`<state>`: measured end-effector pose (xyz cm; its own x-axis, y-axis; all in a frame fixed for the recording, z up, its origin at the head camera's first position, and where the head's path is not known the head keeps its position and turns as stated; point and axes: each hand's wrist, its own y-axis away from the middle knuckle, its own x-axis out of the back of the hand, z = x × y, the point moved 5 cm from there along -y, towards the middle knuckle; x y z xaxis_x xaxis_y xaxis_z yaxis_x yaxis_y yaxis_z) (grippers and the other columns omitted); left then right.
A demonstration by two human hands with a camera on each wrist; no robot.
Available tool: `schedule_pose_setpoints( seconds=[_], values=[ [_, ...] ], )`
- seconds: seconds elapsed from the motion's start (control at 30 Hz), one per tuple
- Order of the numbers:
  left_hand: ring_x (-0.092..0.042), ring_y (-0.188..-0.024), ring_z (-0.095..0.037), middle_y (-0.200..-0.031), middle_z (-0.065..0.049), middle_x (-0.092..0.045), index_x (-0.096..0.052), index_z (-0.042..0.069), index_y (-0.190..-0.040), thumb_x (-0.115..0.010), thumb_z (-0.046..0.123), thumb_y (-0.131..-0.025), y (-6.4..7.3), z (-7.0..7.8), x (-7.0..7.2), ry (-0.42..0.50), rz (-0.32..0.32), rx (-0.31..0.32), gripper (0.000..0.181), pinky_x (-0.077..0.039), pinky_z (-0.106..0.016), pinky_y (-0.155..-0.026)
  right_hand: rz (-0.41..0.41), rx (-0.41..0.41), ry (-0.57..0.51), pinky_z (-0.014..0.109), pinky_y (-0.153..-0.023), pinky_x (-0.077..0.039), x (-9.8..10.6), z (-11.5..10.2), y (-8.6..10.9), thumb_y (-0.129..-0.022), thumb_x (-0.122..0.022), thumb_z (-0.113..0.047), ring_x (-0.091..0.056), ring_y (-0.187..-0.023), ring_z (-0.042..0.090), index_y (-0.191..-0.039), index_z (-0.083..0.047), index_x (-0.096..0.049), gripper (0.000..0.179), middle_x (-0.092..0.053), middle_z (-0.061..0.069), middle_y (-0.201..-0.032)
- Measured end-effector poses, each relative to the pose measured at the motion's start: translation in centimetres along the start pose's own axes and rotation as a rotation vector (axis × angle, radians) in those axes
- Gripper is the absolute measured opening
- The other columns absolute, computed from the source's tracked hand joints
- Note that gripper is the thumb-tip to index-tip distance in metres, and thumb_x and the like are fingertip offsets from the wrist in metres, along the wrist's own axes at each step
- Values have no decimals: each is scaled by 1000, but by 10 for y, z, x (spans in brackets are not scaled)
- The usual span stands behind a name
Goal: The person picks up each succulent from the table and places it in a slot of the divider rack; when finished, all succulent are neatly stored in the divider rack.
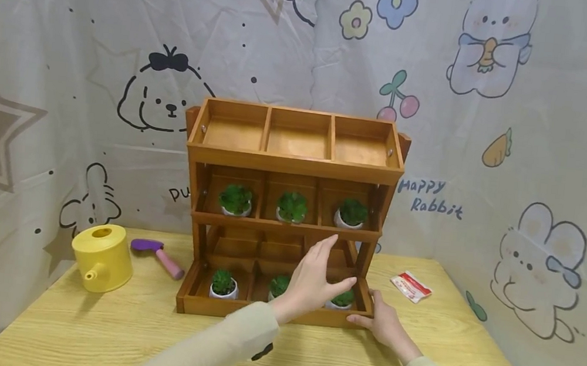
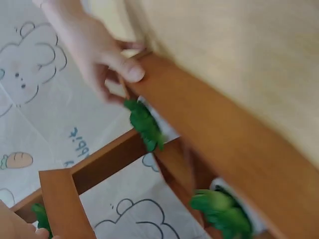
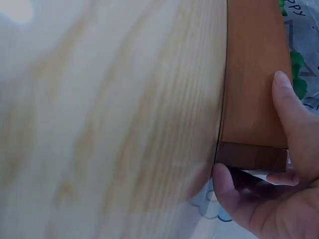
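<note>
A brown wooden three-tier plant shelf (image 1: 295, 166) stands on the table. Small green potted plants sit in its compartments: one at left (image 1: 236, 199), one at centre (image 1: 292, 206) and one at right (image 1: 352, 213) on the middle tier. The bottom tier bears three more, the left one (image 1: 223, 283) fully visible, the others partly behind my left hand. That left hand (image 1: 311, 282) is raised before the lower tiers, fingers extended and thumb spread, holding nothing visible. My right hand (image 1: 386, 323) grips the bottom tier's front right corner, thumb on the front board (image 3: 256, 74), fingers curled round the end.
On the left of the table are a yellow watering can (image 1: 102, 257) and a small trowel (image 1: 159, 255) with purple blade and pink handle. A red-and-white packet (image 1: 411, 286) lies right of the shelf. Patterned cloth (image 1: 530, 153) hangs behind and at both sides.
</note>
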<state>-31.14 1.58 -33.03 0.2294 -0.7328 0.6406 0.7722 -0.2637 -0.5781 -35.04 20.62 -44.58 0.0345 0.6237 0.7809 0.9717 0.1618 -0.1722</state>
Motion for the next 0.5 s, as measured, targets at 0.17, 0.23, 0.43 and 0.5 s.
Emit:
schedule_pose_setpoints(
  seconds=[0.17,0.23,0.43,0.5],
  values=[
    [-38,-138,-27,-152,-8,-37,-28,11,-150,-68,47,-85,26,-18,2,-40,-99,-15,85,-35,-49,-109,2,0,24,56,-90,-47,5,6,-4,-78,-78,-38,-60,-106,45,-137,11,-35,88,-61,33,-114],
    [-35,-139,-27,-153,-7,-35,-25,14,-152,-65,51,-86,36,-29,2,-58,-149,4,86,-31,-51,-111,-7,-4,39,57,-94,-44,8,6,-3,-79,-76,-41,-57,-110,48,-139,12,-32,92,-57,36,-120],
    [-23,-145,-33,-157,-9,-26,-17,23,-155,-55,60,-89,71,-60,15,-21,-267,128,85,-20,-59,-113,-44,37,143,60,-101,-37,23,-4,5,-81,-73,-43,-42,-123,55,-142,16,-26,98,-39,41,-136],
    [-21,-145,-35,-157,-10,-25,-17,26,-154,-54,61,-89,84,-69,23,-50,-278,132,83,-19,-63,-111,-32,74,162,61,-101,-36,31,-11,9,-81,-74,-40,-39,-125,55,-141,16,-28,94,-37,41,-138]
  ],
)
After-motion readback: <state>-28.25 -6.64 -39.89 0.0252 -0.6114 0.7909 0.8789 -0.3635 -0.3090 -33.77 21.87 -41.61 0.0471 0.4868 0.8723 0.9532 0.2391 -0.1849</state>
